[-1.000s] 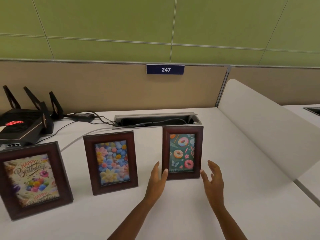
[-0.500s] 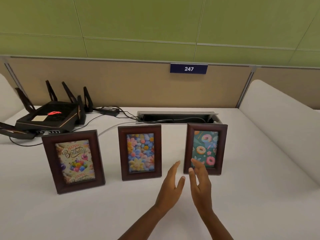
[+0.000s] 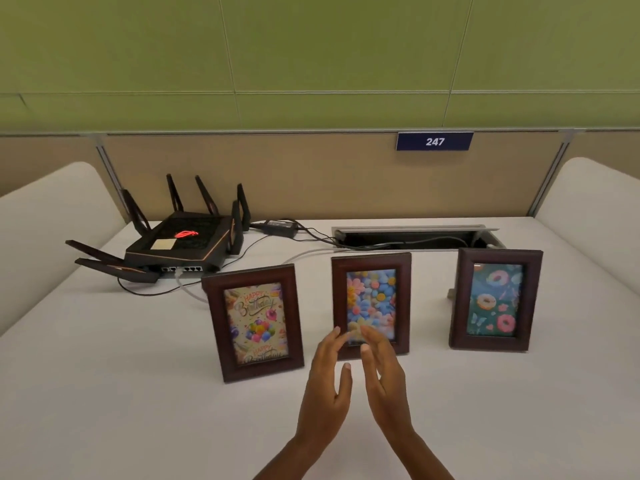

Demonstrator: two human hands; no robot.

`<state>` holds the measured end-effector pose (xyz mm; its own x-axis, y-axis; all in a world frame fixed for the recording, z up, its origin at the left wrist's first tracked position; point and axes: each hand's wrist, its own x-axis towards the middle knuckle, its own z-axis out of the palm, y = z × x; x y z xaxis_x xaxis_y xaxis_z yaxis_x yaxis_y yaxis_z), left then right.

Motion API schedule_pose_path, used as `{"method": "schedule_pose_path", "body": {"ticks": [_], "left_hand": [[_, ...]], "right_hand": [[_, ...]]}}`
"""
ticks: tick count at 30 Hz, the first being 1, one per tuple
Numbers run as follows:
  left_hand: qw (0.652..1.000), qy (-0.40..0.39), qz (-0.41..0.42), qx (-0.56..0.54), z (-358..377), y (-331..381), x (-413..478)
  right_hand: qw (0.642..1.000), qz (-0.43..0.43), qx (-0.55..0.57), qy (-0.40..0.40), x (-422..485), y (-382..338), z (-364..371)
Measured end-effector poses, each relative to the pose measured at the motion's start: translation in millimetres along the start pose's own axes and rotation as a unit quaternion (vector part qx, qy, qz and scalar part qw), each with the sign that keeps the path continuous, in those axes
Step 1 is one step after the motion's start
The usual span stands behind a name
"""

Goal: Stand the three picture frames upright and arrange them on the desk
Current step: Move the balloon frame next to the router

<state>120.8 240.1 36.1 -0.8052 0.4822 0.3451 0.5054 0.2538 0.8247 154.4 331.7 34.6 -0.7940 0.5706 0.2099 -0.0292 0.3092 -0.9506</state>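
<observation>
Three dark wooden picture frames stand upright in a row on the white desk [image 3: 104, 393]. The birthday frame [image 3: 254, 322] is on the left, the flower frame [image 3: 371, 299] in the middle, the donut frame [image 3: 495, 299] on the right. My left hand [image 3: 327, 386] and my right hand [image 3: 382, 379] hover side by side, palms facing each other, just in front of the flower frame. Their fingertips overlap its lower edge in the view. Both hands hold nothing, fingers apart.
A black router [image 3: 183, 244] with several antennas sits at the back left, its cables [image 3: 304, 237] running into an open cable tray [image 3: 415, 237] behind the frames. White padded dividers [image 3: 52, 216] flank the desk. A "247" sign [image 3: 434, 141] hangs on the partition.
My view swung left, so the frames shifted right in the picture. My hands left the donut frame, came together and moved left to the front of the flower frame.
</observation>
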Motion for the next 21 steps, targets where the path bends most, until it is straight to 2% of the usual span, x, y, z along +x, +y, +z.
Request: {"method": "schedule_pose_path", "body": {"ticks": [8, 11, 15, 18, 21], "left_hand": [[0.985, 0.157, -0.046, 0.053, -76.4, -47.8, -13.2], [0.977, 0.188, -0.085, 0.049, -100.8, -66.7, -13.4], [0.973, 0.170, -0.148, 0.045, -119.3, -92.6, -12.6], [0.967, 0.132, -0.216, 0.001, -125.2, -104.3, -10.2], [0.964, 0.090, -0.248, -0.039, -127.5, -111.8, -7.3]], "right_hand": [[0.998, 0.019, -0.048, -0.043, -6.7, -2.4, 72.3], [0.996, 0.040, -0.063, -0.046, -8.4, 3.7, 91.4], [0.993, 0.083, -0.078, -0.031, -7.5, 11.0, 107.3], [0.989, 0.117, -0.085, -0.030, -3.6, 15.9, 111.1], [0.988, 0.129, -0.077, -0.028, 2.3, 18.3, 110.2]]}}
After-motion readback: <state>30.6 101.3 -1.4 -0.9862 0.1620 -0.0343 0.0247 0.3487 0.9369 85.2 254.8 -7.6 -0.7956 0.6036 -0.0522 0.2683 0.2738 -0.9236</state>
